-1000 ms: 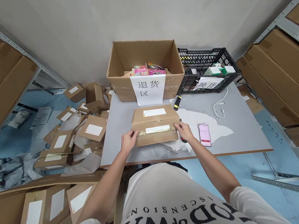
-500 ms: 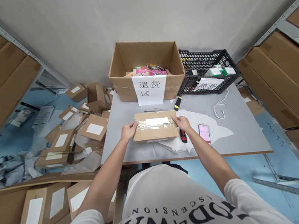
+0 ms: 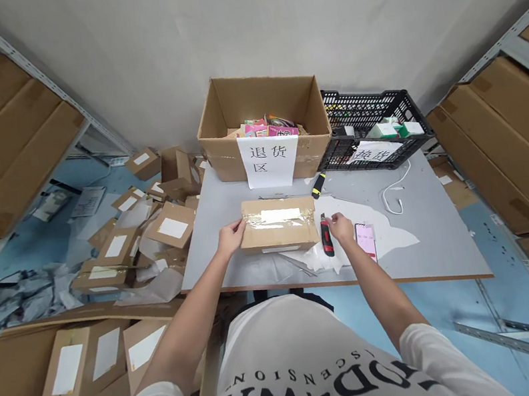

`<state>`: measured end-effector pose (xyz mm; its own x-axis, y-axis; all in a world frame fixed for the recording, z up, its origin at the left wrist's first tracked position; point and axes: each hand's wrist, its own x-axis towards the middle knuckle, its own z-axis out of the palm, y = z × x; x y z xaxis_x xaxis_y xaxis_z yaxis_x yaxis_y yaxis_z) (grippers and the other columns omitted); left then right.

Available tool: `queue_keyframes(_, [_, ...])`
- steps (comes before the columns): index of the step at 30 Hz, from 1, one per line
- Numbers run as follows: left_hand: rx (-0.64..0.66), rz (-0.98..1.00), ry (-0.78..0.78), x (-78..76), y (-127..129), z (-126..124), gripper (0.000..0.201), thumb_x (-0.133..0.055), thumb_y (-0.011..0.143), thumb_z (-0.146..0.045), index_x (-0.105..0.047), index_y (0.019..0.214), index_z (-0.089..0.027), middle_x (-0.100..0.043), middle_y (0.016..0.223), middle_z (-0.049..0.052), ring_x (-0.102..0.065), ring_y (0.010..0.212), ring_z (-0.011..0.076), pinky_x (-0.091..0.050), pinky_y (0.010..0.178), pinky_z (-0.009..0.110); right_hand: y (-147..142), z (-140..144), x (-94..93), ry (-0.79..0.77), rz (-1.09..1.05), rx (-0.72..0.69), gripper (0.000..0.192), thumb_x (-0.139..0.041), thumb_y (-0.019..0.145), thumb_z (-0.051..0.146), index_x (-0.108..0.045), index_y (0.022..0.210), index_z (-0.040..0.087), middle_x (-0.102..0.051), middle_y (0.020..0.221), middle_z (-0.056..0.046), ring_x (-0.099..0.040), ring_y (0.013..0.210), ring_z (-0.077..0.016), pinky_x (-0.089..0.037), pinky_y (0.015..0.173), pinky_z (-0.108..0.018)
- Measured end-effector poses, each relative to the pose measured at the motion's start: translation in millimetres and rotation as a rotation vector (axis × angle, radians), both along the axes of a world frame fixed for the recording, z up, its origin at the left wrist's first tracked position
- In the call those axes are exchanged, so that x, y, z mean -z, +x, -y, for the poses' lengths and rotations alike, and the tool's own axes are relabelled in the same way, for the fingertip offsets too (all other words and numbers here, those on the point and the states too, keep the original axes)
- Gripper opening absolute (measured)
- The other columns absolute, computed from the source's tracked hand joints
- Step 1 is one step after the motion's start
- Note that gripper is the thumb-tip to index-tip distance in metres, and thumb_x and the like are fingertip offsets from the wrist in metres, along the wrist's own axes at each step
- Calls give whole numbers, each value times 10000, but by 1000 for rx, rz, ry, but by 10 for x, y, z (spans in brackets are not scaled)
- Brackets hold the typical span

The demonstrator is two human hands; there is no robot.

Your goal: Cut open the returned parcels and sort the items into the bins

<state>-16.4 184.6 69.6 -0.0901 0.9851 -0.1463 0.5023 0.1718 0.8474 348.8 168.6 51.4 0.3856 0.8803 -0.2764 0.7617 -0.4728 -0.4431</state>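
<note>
A taped cardboard box with a white label lies on the grey table. My left hand is closed on its left edge, thumb and fingers pinching the cardboard. To the right of the box lies a red and black utility knife. My right hand is just right of this knife, its fingertips near the handle and slightly apart, with nothing visible in them. A yellow and black utility knife rests behind the box's right corner. A phone with a lit pink screen lies right of my right hand.
Behind stand a large open carton of colourful packets with a paper sign, and a black plastic crate. A white cable and torn white paper lie on the table. Several small boxes are heaped at left.
My right hand has let go of the box's right edge and moved right and down, beside the red knife. My left hand stays on the box. The view has shifted slightly.
</note>
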Motion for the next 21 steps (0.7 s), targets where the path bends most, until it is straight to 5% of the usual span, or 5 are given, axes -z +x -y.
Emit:
queue_keyframes(5, [64,-172,88,-106,63,242,507,-502,840,-398,-535,1281,-151,-562,1289,86,-554,1159,260,-424,995,367,-128,342,394,-311,155,-42,629,-645,703,500,-446,1196,164,-501,1190,-162,-531,1107,-310,-445,833,-378])
queue_keyframes(10, [110,-236,153,-109,91,396,580,-485,850,-390,-435,1355,-109,-480,1372,107,-466,1252,258,-369,1056,366,-223,408,566,-359,147,-35,529,-576,786,381,-371,1230,181,-472,1196,-145,-550,1085,-290,-440,841,-382])
queue_keyframes(17, [113,-266,144,-80,91,353,575,-486,853,-399,-433,1358,-130,-533,1324,108,-527,1193,256,-423,1012,356,-124,405,455,-328,107,-75,435,-519,804,291,-380,1202,183,-521,1162,-130,-575,1038,-258,-436,838,-362])
queue_keyframes(21, [158,-338,279,-32,95,393,532,-453,877,-400,-451,1337,-133,-470,1378,130,-456,1263,253,-396,1037,383,-43,221,49,-55,-12,-98,494,-418,834,279,-291,1297,163,-549,1174,-132,-559,1049,-244,-435,854,-355])
